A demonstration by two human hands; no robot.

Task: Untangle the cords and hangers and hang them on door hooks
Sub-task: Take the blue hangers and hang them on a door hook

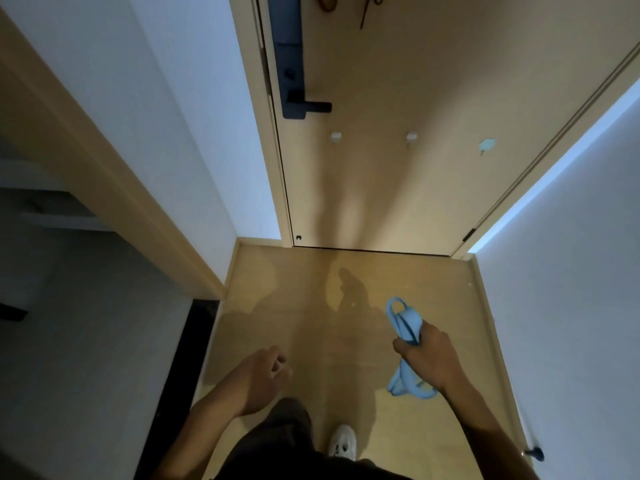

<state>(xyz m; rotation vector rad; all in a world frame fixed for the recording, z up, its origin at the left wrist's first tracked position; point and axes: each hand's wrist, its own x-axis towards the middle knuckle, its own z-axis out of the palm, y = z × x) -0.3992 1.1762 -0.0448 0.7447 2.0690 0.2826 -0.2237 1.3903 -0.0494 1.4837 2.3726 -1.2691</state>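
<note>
Seen from above, a person's right hand (427, 355) grips a light blue bundle (405, 322) of loops low over the wooden floor (311, 323), its middle hidden in the fist, so hangers and cords cannot be told apart. The left hand (263, 375) hangs loosely curled, holding nothing. On the door (433, 81) ahead are a white hook (336, 136), a second white hook (411, 136) and a blue hook (486, 144), while dark cords (367, 12) hang higher up, cut off by the top edge.
</note>
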